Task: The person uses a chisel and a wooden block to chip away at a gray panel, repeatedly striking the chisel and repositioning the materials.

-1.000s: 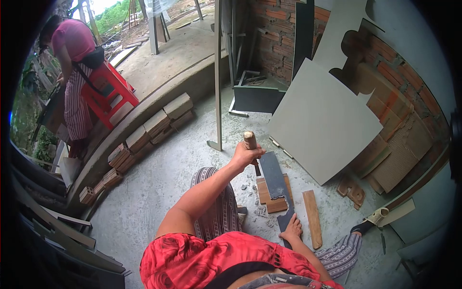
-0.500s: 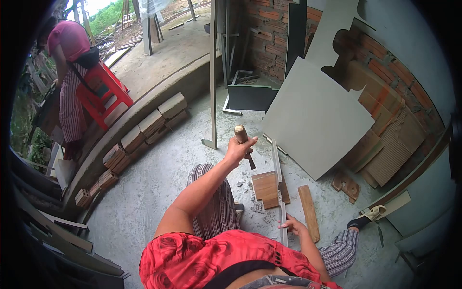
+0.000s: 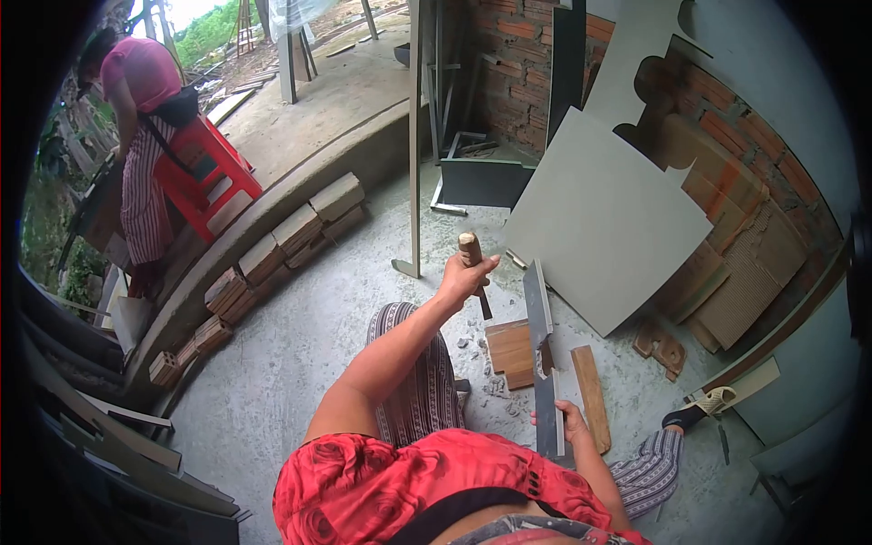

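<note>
Left hand (image 3: 463,279) is closed round the handle of a wooden-handled tool (image 3: 469,249), dark blade down, apart from the board. Wooden block (image 3: 509,352) on floor, grey chips (image 3: 495,387) beside it. Dark notched board (image 3: 538,309) is tipped up at block's right end; can't tell if touching. Right hand (image 3: 572,421) clasps board's near end. Wood strip (image 3: 591,400) lies right.

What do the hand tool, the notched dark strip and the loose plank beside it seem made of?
Tool handle: probably bare wood, brown with a paler end.
Its thin dark blade: likely metal.
Notched strip: perhaps coated board, smooth and dark grey, rough where broken; the core is unclear.
Plank: apparently unpainted wood, streaky brown.
</note>
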Available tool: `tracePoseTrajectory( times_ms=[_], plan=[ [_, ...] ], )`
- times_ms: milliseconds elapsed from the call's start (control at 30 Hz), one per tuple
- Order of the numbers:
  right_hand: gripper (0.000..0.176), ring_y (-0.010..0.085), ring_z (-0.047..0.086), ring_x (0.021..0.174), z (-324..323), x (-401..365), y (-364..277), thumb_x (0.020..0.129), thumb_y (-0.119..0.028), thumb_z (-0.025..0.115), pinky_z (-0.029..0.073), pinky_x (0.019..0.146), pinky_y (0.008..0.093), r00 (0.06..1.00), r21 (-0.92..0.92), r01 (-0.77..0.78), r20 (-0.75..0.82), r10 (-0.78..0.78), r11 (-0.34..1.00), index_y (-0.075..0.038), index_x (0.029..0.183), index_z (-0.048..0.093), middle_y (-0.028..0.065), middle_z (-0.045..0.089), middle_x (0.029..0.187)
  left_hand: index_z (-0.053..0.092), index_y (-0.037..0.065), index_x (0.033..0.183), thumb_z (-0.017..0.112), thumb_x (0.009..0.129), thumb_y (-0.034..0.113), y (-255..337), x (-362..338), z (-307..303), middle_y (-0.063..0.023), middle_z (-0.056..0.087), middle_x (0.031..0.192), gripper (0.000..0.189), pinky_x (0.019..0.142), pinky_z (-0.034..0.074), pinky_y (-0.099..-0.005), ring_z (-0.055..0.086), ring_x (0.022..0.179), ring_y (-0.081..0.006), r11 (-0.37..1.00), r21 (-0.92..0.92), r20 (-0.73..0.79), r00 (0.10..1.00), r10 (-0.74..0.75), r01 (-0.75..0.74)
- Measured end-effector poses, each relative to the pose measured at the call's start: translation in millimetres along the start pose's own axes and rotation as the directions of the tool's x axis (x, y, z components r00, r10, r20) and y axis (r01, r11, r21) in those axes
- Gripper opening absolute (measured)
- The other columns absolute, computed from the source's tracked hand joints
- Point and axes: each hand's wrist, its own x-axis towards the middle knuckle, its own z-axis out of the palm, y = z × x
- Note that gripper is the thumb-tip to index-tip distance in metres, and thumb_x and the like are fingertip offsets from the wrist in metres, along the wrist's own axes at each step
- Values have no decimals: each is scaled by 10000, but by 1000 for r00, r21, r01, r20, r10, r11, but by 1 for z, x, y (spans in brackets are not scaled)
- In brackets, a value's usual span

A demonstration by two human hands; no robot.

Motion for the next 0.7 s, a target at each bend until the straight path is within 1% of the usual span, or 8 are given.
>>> tracePoseTrajectory(
  times_ms=[67,167,300,367,433,467,600,700],
  plan=[
    [656,367,617,926,-5,1,1,691,-429,619,515,782,462,1000,18,6,22,-7,1000,56,1122,522,241,613,1015,572,81,810,696,778,328,-1,0,0,-12,573,736,279,523,501,-286,585,635,-122,999,-45,27,1000,12,-11],
    [687,383,602,960,-6,2,6,692,-471,621,506,771,523,998,133,-58,-1,58,989,28,1152,512,257,582,1076,569,77,822,702,770,323,-2,0,1,-15,571,737,284,528,506,-290,588,640,-131,1000,-24,15,1000,11,-10],
    [723,387,599,964,-4,5,2,705,-502,609,506,771,527,997,176,-79,13,78,981,29,1181,483,263,571,1086,566,70,832,710,759,298,-2,1,-2,-34,575,739,279,527,513,-306,597,651,-152,1000,-18,35,999,26,-25],
    [738,391,598,967,-16,12,4,723,-535,590,512,772,508,986,167,-77,160,50,983,11,1205,464,265,568,1079,565,82,843,702,772,253,-8,5,-3,-30,581,753,231,527,516,-315,609,671,-156,998,-44,15,999,38,-38],
    [718,370,617,927,-18,7,4,739,-538,575,532,743,468,983,258,-124,162,84,958,-1,1203,469,254,577,1052,560,94,859,694,781,236,-9,6,-5,-24,591,780,210,538,526,-320,613,669,-163,999,-42,27,999,35,-34],
    [714,352,625,901,-10,-1,-1,738,-539,574,540,726,448,985,264,-102,161,61,959,-5,1200,472,248,582,1040,578,82,811,706,763,232,-5,3,-1,-26,555,692,202,513,515,-289,579,630,-140,996,-76,-15,999,37,-38],
    [689,300,644,828,15,-20,-14,744,-530,567,553,667,398,992,270,-46,127,12,962,-8,1185,480,228,597,1002,575,88,842,707,766,247,-1,0,2,-34,570,747,220,551,531,-306,596,672,-156,999,-31,-5,1000,15,-15],
    [610,279,652,732,23,-21,-16,757,-467,588,543,596,353,995,282,-50,97,23,958,-24,1163,482,208,614,936,571,88,857,709,766,254,-2,1,3,-42,573,767,234,571,532,-315,598,691,-161,1000,-4,1,1000,7,-7]
  ],
)
